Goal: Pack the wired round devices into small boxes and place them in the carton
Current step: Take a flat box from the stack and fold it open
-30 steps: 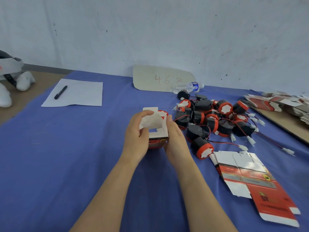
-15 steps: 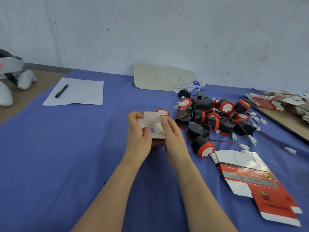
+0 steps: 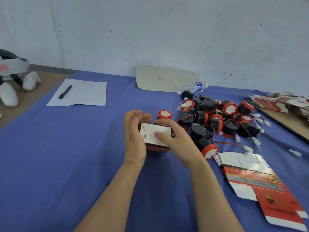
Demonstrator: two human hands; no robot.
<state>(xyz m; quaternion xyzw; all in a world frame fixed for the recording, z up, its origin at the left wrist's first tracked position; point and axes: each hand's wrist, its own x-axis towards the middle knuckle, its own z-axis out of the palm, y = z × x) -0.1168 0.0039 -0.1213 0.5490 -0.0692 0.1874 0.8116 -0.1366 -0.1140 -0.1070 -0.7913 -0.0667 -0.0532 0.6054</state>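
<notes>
A small red and white box (image 3: 151,133) stands on the blue cloth between my hands, its white end flaps folded flat on top. My left hand (image 3: 134,138) cups the box's left side, fingers curled over the far edge. My right hand (image 3: 173,139) holds the right side, its thumb pressing on the white flap. A pile of several black and red round devices (image 3: 217,121) with red and black wires lies just to the right. One device (image 3: 164,114) stands alone right behind the box.
Flat unfolded boxes (image 3: 260,180) lie at the near right, more flat boxes (image 3: 280,102) on a brown board at the far right. A paper sheet (image 3: 83,92) with a pen (image 3: 65,92), a cardboard sign (image 3: 160,78) and a water bottle (image 3: 191,87) lie further back.
The box's upright white flaps have been folded down flat. Both hands came lower onto the box, the right thumb now pressing on the top flap.
</notes>
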